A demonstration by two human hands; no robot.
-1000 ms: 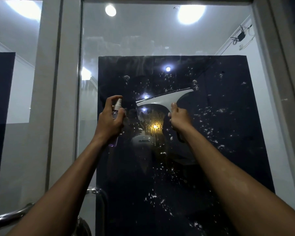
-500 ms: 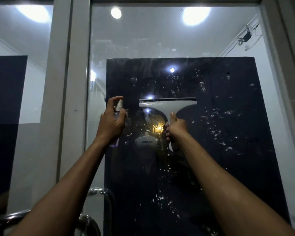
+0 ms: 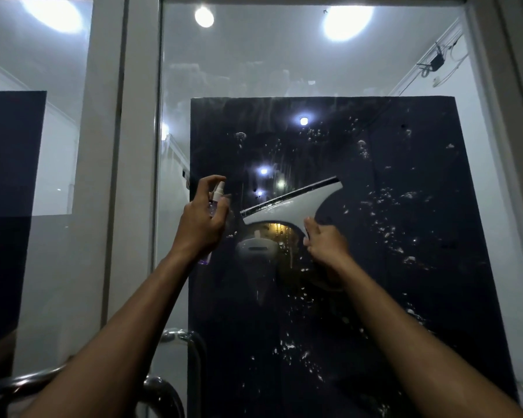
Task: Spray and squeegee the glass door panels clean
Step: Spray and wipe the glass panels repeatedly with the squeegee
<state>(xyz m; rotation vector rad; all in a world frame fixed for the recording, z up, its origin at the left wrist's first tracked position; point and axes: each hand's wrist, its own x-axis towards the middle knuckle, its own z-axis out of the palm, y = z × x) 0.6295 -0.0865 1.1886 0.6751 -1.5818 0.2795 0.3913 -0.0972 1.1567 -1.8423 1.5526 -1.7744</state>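
Two glass panels side by side w/ an upright frame post [image 3: 109, 146] between them: left panel [image 3: 43, 146] at the left edge, right panel [image 3: 284, 55] filling centre & right. Behind the right panel, a board [image 3: 405, 267] covers its middle & lower part. Droplets [image 3: 387, 230] sit on the glass, mostly right of centre and low down. Left hand [image 3: 201, 224] is up near the panel's left side, wrapped round a spray bottle [image 3: 216, 196] w/ nozzle at top. Just right of it the squeegee [image 3: 293, 203] lies against the glass, blade tilted, right end higher; right hand [image 3: 326, 241] below it on the handle. Door handle [image 3: 181, 336] sits low, between the forearms, near the post
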